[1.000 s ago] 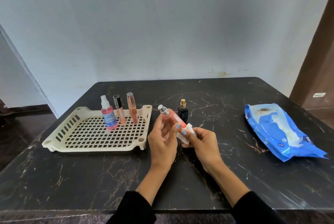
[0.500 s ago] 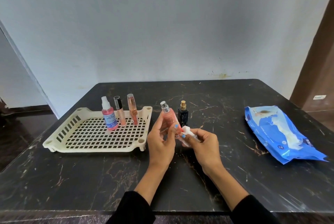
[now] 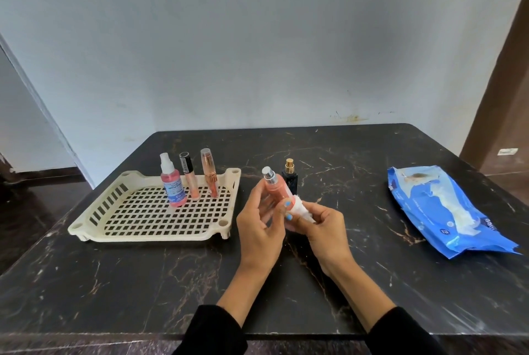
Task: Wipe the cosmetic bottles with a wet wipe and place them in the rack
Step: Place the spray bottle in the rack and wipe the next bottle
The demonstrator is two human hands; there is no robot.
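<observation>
A black marble-patterned table [image 3: 143,283] with pale veins stands against a plain grey wall [image 3: 257,39]. On its left part sits a cream plastic lattice rack [image 3: 148,228] with slotted sides. On the right part, well apart from the rack, lies a blue plastic wet-wipe packet [image 3: 446,211], its flap open.

The left hand [image 3: 259,227] is curled round a peach-pink cylindrical spray bottle with a silver cap [image 3: 274,188], held above the table between rack and packet, nearly upright and tilted a little to the left. The right hand [image 3: 323,228] pinches a small bunched white wet wipe [image 3: 302,207] against the lower end of that bottle. Both wrists come out of black sleeves [image 3: 211,331].

3 bottles stand upright in a row at the far side of the rack: a clear spray bottle of pink liquid with a blue label [image 3: 171,182], a slim peach tube with a black cap [image 3: 189,177] and a slim rose-gold tube with a clear cap [image 3: 209,175]. A small dark square bottle with a gold cap [image 3: 289,180] stands on the table just behind the held bottle.
</observation>
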